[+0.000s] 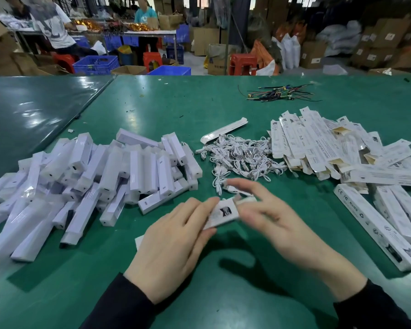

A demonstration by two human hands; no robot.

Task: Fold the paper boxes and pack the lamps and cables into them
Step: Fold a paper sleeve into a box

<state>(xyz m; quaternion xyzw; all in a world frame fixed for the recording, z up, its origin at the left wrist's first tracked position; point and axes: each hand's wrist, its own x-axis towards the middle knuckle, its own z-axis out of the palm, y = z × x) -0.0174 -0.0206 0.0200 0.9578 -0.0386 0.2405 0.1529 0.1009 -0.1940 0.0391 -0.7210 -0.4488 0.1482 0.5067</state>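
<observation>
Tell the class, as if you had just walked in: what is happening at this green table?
A person is packing small lamps. The left hand grips a paper box while the right hand, blurred, works at its open end. A pile of white lamps lies to the left, a tangle of white cables in the middle, flat unfolded boxes to the right, and finished boxes at the near right.
</observation>
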